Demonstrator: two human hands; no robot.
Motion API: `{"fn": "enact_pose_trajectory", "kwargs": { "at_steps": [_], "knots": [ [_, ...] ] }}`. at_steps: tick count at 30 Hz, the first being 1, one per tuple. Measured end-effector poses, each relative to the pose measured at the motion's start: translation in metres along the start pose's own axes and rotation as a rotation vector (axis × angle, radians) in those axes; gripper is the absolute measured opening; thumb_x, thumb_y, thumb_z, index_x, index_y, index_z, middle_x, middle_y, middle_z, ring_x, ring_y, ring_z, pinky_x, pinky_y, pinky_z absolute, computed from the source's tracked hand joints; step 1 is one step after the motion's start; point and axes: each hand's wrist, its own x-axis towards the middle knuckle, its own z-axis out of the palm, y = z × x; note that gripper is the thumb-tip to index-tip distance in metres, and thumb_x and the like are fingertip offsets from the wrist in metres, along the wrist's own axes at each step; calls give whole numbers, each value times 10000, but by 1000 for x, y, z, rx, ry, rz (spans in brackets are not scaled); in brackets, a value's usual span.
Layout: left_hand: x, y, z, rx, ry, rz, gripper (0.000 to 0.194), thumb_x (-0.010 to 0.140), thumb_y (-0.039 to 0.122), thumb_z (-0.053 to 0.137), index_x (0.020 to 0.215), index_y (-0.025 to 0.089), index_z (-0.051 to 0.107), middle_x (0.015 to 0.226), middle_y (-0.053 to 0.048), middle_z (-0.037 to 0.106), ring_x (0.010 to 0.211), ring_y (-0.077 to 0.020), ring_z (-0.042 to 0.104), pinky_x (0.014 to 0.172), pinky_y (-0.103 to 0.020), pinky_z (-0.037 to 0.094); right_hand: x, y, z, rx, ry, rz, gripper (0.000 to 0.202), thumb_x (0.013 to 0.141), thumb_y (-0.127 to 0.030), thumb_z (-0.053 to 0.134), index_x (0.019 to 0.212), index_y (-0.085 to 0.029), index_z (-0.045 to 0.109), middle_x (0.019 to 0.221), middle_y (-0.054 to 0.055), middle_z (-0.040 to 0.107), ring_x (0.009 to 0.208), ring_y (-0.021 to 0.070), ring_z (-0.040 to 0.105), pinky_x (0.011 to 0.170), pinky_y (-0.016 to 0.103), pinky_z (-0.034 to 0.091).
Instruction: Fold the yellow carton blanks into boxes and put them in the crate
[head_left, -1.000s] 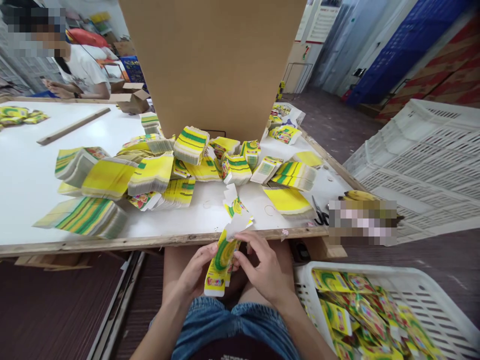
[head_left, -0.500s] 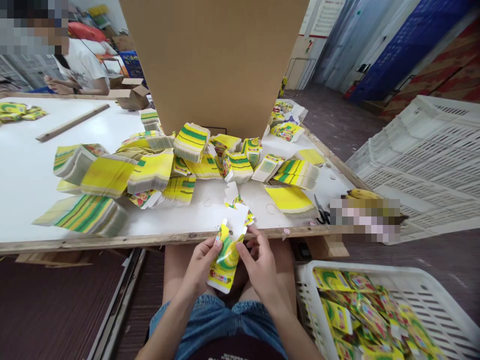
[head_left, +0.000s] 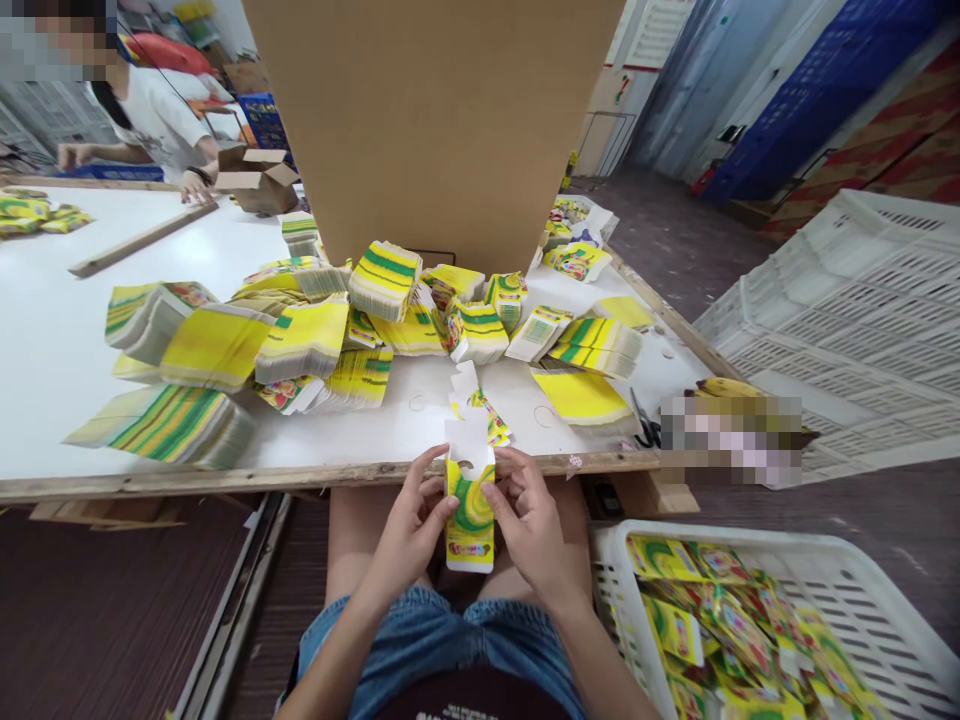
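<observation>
Between my two hands, over my lap at the table's front edge, is a small yellow and green carton with its white top flap standing up. My left hand grips its left side, thumb on the front face. My right hand holds the right side the same way, thumb on the printed front and fingers behind. Just beyond it on the table lies another printed carton with white flaps. Farther back are several stacks of flat yellow and green cartons.
A white basket of filled-looking yellow packs stands at my right. Scissors and bananas lie at the table's right edge. A tall cardboard sheet rises behind the stacks. A co-worker is at the far left.
The carton has turned from tilted to upright and its top flap now stands straight. My left hand has shifted up along its side. The co-worker's arms have moved apart, one toward the wooden strip.
</observation>
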Motion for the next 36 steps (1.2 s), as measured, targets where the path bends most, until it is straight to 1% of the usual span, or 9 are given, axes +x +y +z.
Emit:
{"fn": "enact_pose_trajectory", "kwargs": {
  "at_steps": [4, 11, 15, 18, 22, 25, 28, 32, 36],
  "knots": [
    [1, 6, -5, -50, -107, -27, 440, 845, 285, 660, 1231, 206, 463, 1056, -97, 708, 963, -213, 668, 811, -275, 503, 3, -3, -9, 65, -154, 30, 346, 895, -298, 591, 1225, -237, 510, 997, 55, 686, 810, 179, 659, 755, 305, 537],
    [1, 8, -7, -161, -168, -52, 354, 791, 275, 726, 1058, 200, 506, 904, -57, 718, 811, -164, 665, 717, -232, 490, 7, -13, -19, -77, -276, 13, 173, 917, -327, 557, 1039, -210, 597, 875, 24, 657, 782, 169, 625, 701, 260, 495],
    [-1, 6, -7, -146, -182, -59, 525, 810, 276, 710, 1250, 242, 426, 966, -66, 717, 881, -183, 671, 772, -263, 496, 7, -14, -18, -204, -241, -49, 197, 933, -337, 525, 828, -200, 619, 806, 26, 643, 765, 175, 602, 713, 274, 470],
    [-1, 5, -6, -129, -189, -90, 742, 806, 305, 711, 1412, 281, 283, 1059, -89, 706, 959, -224, 672, 813, -316, 509, 5, -11, -16, -166, -146, -53, 112, 913, -324, 560, 922, -215, 586, 879, 35, 664, 832, 189, 625, 759, 289, 478],
    [0, 3, -6, -14, -177, -61, 530, 826, 315, 680, 1307, 207, 485, 1106, -115, 696, 1002, -248, 660, 818, -315, 517, 7, -10, -21, -52, 24, 21, 198, 918, -374, 537, 1035, -215, 539, 871, 31, 667, 822, 178, 633, 752, 285, 484],
    [0, 1, -5, 110, -121, -25, 481, 859, 295, 635, 1312, 205, 503, 1124, -110, 694, 994, -246, 664, 799, -307, 525, 11, -14, -27, -47, -170, 150, 289, 894, -393, 551, 1093, -186, 583, 672, -19, 613, 654, 156, 589, 661, 271, 472],
    [-1, -1, -3, 154, -150, -8, 470, 878, 276, 603, 1330, 214, 490, 1202, -115, 666, 1083, -256, 631, 875, -333, 512, 13, -16, -26, -131, -349, 227, 370, 831, -296, 606, 1181, -192, 547, 662, -34, 624, 592, 150, 559, 582, 254, 441],
    [-1, 0, -2, 95, -186, -18, 468, 880, 269, 595, 1329, 215, 473, 1266, -124, 633, 1192, -255, 570, 989, -363, 455, 13, -16, -19, -453, -259, 115, 284, 821, -207, 569, 1105, -193, 562, 539, -72, 541, 519, 149, 501, 543, 245, 374],
    [3, 3, -3, -1, -132, -43, 465, 849, 274, 641, 1282, 203, 487, 1184, -123, 676, 1104, -254, 626, 887, -333, 509, 10, -16, -13, -489, -265, 61, 346, 854, -241, 566, 1193, -177, 539, 512, -83, 519, 487, 149, 496, 515, 237, 365]
  ]
}}
